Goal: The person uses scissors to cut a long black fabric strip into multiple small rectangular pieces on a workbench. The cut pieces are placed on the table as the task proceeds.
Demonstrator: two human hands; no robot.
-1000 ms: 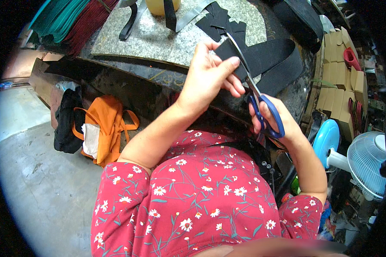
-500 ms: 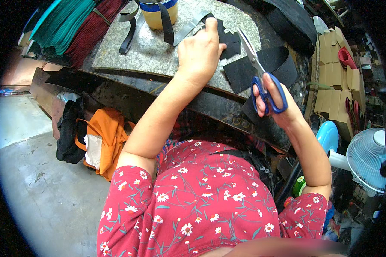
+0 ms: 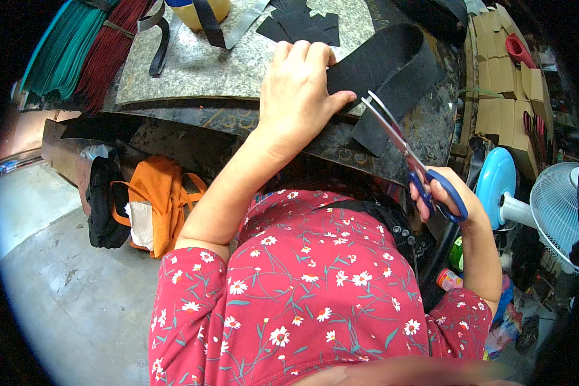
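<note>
My left hand is at the front edge of the work board, its thumb and fingers on the near-left end of a wide black strip. The strip curls back on itself at the right. My right hand holds scissors with dark blue handles. Their blades are slightly apart, the tips pointing up and left over the strip near my left thumb. Beyond my left hand lie small cut black pieces with notched edges.
A speckled grey board lies on the dark table. On it stand a yellow tub and a narrow looped strip. Teal and maroon bundles are at left. An orange bag hangs below; a fan stands right.
My left hand has left the small cut pieces and come to the wide strip's end. The scissors have moved right and nearer my body, tilting more leftward. The view has shifted slightly.
</note>
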